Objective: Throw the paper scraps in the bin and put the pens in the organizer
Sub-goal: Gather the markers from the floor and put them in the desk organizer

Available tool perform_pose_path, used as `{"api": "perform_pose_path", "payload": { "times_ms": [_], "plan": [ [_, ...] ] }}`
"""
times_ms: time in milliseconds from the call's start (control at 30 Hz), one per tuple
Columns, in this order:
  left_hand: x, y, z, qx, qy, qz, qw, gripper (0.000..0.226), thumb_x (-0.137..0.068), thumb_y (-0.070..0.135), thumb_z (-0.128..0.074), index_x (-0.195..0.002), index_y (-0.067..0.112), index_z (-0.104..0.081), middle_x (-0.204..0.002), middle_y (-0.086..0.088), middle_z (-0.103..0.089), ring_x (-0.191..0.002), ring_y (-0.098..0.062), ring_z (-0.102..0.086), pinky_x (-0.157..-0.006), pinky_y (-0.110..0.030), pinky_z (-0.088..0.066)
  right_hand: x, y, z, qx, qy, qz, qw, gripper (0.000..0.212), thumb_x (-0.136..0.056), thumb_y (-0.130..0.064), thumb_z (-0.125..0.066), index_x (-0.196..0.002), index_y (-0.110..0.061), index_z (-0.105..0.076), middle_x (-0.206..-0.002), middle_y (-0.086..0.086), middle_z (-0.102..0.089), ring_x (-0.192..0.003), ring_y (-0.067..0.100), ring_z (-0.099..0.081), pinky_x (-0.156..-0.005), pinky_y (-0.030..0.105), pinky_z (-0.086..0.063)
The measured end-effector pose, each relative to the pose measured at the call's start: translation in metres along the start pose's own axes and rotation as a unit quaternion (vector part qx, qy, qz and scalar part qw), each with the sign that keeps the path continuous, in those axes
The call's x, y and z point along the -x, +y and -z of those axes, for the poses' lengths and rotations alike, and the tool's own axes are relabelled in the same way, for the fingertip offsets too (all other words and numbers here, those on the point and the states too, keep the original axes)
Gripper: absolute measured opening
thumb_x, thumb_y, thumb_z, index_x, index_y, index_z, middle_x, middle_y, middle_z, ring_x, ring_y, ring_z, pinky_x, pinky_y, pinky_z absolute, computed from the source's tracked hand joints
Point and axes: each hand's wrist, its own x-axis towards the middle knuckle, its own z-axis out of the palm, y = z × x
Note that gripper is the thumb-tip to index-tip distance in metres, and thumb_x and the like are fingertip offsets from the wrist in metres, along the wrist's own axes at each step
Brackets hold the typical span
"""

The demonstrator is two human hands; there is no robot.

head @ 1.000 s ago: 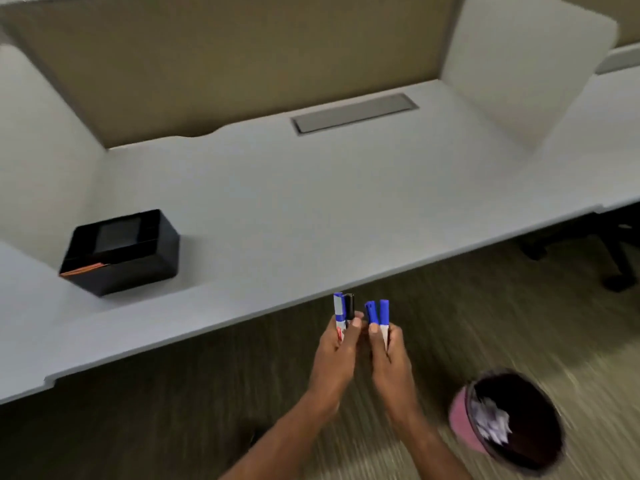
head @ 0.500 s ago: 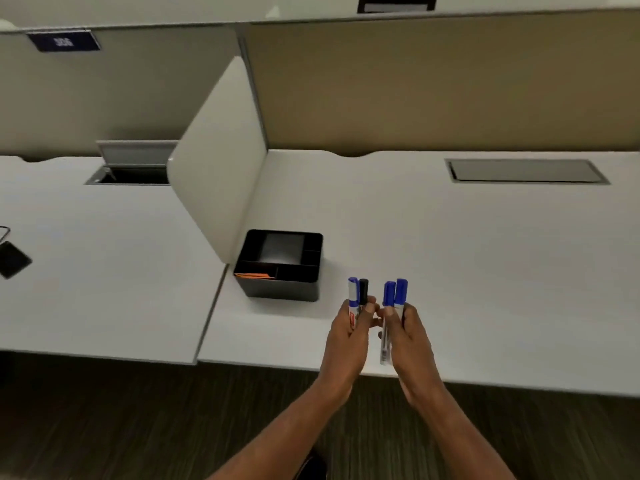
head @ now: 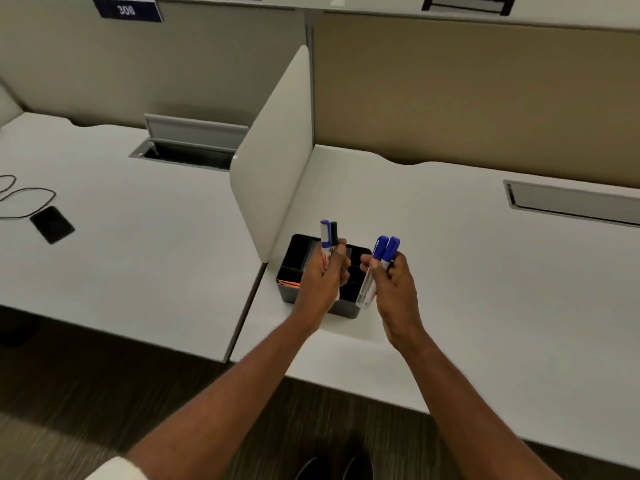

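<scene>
At the near left corner of the bench (head: 485, 289), beside the divider panel (head: 277, 161), the black organizer (head: 346, 306) sits directly below both hands. To do this step well, lower each pair tail-first into an open compartment, keep them near upright, and release only once the tails are below the rim.

Left hand (head: 323, 278): fingers curled round two pens (head: 329, 237), one blue-capped and one black-capped, caps up.

Right hand (head: 394, 289): fingers and thumb grip two blue-capped pens (head: 384, 251), tilted, caps up.
</scene>
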Motion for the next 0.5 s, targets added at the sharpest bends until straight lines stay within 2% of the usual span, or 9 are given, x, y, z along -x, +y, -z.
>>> {"api": "perform_pose_path", "payload": {
  "times_ms": [167,233,333,400,467,500],
  "plan": [
    [-0.022,-0.009,-0.002,-0.013,0.034,0.012,0.999,0.038,-0.097,0.061,-0.048,-0.098,0.023,-0.054,-0.06,0.013,-0.053,-0.056,0.0,-0.052,-0.057,-0.014,-0.049,-0.026,0.006,-0.004,0.016,-0.024,0.014,0.999,0.016,-0.101,-0.031,-0.055,-0.117,-0.029,-0.055,-0.112,-0.005,-0.07,-0.101,0.007,-0.066,-0.077,0.017,-0.048],
    [-0.027,-0.016,-0.003,-0.007,0.04,0.014,0.999,0.04,-0.097,0.06,-0.049,-0.104,0.021,-0.056,-0.061,0.015,-0.053,-0.058,0.001,-0.053,-0.059,-0.015,-0.049,-0.032,0.012,-0.005,0.024,-0.04,0.02,0.999,0.019,-0.101,-0.031,-0.057,-0.118,-0.025,-0.058,-0.108,-0.007,-0.069,-0.095,0.002,-0.063,-0.078,0.018,-0.046],
    [-0.032,-0.025,-0.001,-0.002,0.037,0.011,0.999,0.034,-0.099,0.054,-0.051,-0.116,0.025,-0.06,-0.072,0.014,-0.057,-0.073,-0.003,-0.057,-0.079,-0.023,-0.052,-0.038,0.018,-0.006,0.024,-0.06,0.024,0.998,0.026,-0.101,-0.029,-0.057,-0.126,-0.023,-0.059,-0.111,-0.008,-0.069,-0.102,0.004,-0.064,-0.084,0.018,-0.048],
    [-0.034,-0.029,-0.001,0.015,0.025,0.011,1.0,0.028,-0.099,0.051,-0.054,-0.116,0.031,-0.062,-0.08,0.012,-0.06,-0.085,-0.007,-0.059,-0.095,-0.031,-0.049,-0.045,0.02,-0.004,0.009,-0.058,0.026,0.998,0.022,-0.1,-0.03,-0.059,-0.122,-0.027,-0.061,-0.109,-0.006,-0.07,-0.103,0.009,-0.066,-0.088,0.025,-0.052],
    [-0.035,-0.029,-0.002,0.025,0.023,0.001,0.999,0.024,-0.099,0.048,-0.054,-0.116,0.034,-0.063,-0.083,0.012,-0.063,-0.089,-0.007,-0.061,-0.1,-0.031,-0.047,-0.055,0.018,0.001,-0.016,-0.046,0.027,0.998,0.013,-0.099,-0.032,-0.061,-0.112,-0.035,-0.062,-0.108,-0.007,-0.071,-0.107,0.013,-0.067,-0.096,0.033,-0.053],
    [-0.036,-0.028,-0.004,0.032,0.028,-0.006,0.999,0.022,-0.1,0.045,-0.054,-0.117,0.034,-0.063,-0.084,0.012,-0.063,-0.089,-0.007,-0.061,-0.098,-0.03,-0.048,-0.06,0.017,0.004,-0.028,-0.04,0.026,0.998,0.012,-0.098,-0.032,-0.061,-0.109,-0.038,-0.061,-0.11,-0.008,-0.072,-0.111,0.012,-0.066,-0.101,0.034,-0.051]
  ]
}}
